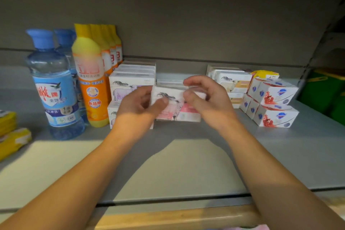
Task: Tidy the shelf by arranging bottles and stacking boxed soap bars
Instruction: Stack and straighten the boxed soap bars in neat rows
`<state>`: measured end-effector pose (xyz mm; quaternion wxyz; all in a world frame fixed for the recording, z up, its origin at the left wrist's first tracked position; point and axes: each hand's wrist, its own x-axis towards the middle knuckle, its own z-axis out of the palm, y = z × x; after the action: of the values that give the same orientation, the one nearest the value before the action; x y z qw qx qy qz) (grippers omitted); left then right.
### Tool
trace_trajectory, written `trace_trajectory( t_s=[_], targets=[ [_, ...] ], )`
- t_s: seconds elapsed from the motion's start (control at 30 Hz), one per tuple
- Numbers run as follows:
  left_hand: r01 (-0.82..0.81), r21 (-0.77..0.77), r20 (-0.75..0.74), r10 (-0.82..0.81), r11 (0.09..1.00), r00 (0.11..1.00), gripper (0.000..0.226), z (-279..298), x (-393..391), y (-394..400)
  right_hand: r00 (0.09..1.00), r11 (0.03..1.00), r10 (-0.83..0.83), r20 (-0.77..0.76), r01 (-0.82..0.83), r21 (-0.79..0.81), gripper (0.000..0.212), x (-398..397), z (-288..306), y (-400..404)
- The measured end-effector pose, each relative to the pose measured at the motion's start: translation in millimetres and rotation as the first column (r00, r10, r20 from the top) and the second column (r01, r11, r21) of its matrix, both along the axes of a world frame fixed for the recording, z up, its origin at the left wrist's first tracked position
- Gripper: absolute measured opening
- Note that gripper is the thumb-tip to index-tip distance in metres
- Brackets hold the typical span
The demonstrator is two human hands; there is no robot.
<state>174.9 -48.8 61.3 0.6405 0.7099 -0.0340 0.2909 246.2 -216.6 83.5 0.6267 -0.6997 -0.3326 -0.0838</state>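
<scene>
Both my hands hold a white and pink boxed soap bar (174,106) with a sheep drawing, at the middle of the grey shelf (186,155). My left hand (139,103) grips its left end, thumb on the front face. My right hand (203,97) pinches its upper right edge. The box stands just right of a stack of white and purple soap boxes (130,84). Further right lie cream soap boxes (231,80) and red and white soap boxes (274,104). At the left stand blue-capped clear bottles (54,84) and a row of yellow and orange bottles (91,80).
Yellow packets (11,136) lie at the shelf's far left edge. A yellow packet (265,74) sits behind the red and white boxes. Green containers (324,89) fill the neighbouring bay on the right. The shelf's front lip (177,200) runs below my forearms.
</scene>
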Motion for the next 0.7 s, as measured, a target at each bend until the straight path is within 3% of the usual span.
trace_trajectory(
  t_s=[0.13, 0.27, 0.37, 0.47, 0.57, 0.7],
  targets=[
    [-0.041, -0.098, -0.009, 0.041, 0.994, 0.999, 0.010, 1, 1, 9, 0.989, 1.000, 0.014, -0.144, -0.012, 0.019, 0.036, 3, -23, 4],
    [-0.007, -0.159, -0.107, -0.011, 0.987, 0.994, 0.010, -2, 2, 5, 0.982, 0.996, 0.038, -0.185, -0.023, 0.087, 0.032, 5, -30, -2],
    [-0.035, -0.181, -0.147, 0.008, 0.983, 0.989, 0.038, -2, 2, 4, 0.965, 0.986, 0.039, -0.259, 0.005, 0.164, 0.028, 6, -30, -5],
    [0.152, -0.233, -0.132, -0.186, 0.960, 0.974, 0.063, 2, -3, 8, 0.919, 0.975, 0.070, -0.388, 0.019, 0.222, 0.025, 9, -29, -6],
    [0.333, -0.121, -0.115, -0.346, 0.935, 0.931, 0.070, 2, -7, 10, 0.832, 0.973, 0.119, -0.542, 0.012, 0.231, 0.024, 11, -26, -7],
    [0.304, 0.004, -0.110, -0.301, 0.953, 0.947, 0.080, -1, -7, 9, 0.718, 0.971, 0.135, -0.682, 0.041, 0.236, 0.024, 11, -23, -8]
  ],
)
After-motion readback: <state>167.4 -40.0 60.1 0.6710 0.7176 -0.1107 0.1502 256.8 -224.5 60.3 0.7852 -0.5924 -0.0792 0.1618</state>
